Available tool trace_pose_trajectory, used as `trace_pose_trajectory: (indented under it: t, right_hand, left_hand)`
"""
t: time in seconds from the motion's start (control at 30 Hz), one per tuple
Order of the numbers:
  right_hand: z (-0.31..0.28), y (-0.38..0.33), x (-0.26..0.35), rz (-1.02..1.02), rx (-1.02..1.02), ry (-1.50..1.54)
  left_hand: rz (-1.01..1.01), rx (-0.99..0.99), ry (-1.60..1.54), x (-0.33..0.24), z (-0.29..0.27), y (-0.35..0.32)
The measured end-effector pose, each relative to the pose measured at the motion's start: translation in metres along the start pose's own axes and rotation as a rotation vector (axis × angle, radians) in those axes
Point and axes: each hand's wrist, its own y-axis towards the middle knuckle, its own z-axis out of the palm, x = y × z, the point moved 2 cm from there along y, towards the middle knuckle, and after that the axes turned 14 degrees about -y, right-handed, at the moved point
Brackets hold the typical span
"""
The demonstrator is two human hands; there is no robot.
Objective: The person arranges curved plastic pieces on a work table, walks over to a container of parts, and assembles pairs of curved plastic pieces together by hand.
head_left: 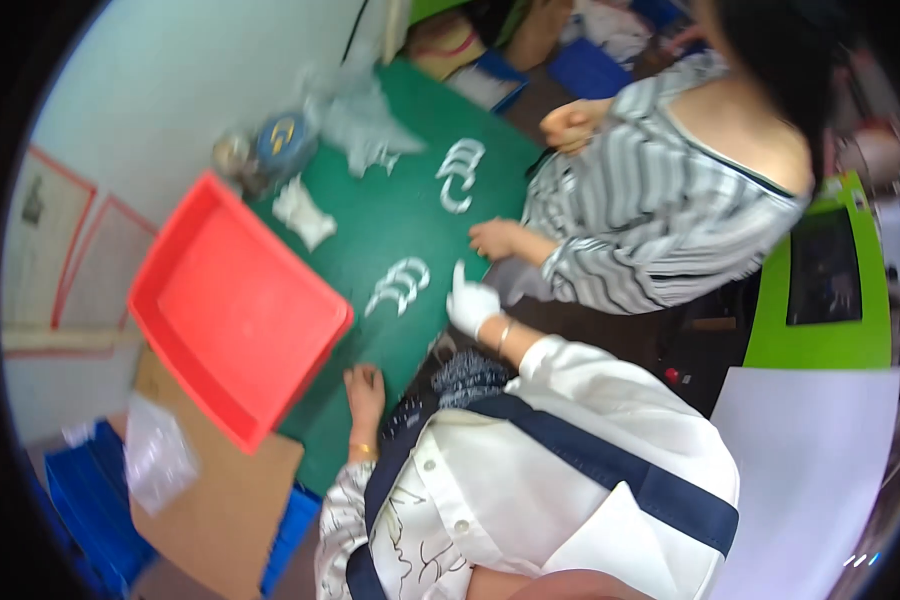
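Note:
My right hand wears a white glove and hovers at the green table's near-right edge, its index finger stretched out and nothing seen in it. Just left of it lies a row of several pale crescent-shaped pieces, apart from the glove. My left hand is bare, with a bracelet at the wrist; its fingers are curled in at the table's near part. Whether they hold anything small, I cannot make out. A second group of pale crescent-shaped pieces lies farther off, before the co-worker.
A red plastic tray stands left of my left hand. Behind it are a white crumpled cloth, a blue round container and clear plastic bags. A co-worker in a striped top sits at right, one hand at the table edge.

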Motion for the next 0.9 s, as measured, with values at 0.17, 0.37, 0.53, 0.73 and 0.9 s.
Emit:
trace_pose_trajectory:
  t: [0.17,0.37,0.53,0.73,0.9]
  right_hand:
    - [0.006,-0.053,0.003,-0.067,0.078,0.002]
    - [0.011,-0.089,-0.019,0.016,0.272,0.002]
    - [-0.004,-0.104,-0.009,-0.117,0.332,-0.045]
    - [-0.009,-0.09,-0.029,-0.023,0.106,-0.039]
    - [-0.045,-0.046,-0.007,-0.007,0.044,0.047]
  left_hand:
    - [0.058,0.074,0.008,0.035,-0.003,0.001]
    - [-0.127,0.313,-0.098,0.013,0.005,0.021]
    - [-0.212,0.672,-0.345,0.021,0.019,-0.004]
    - [-0.143,0.813,-0.275,-0.046,0.036,-0.003]
    - [-0.3,0.531,-0.393,-0.009,0.017,-0.022]
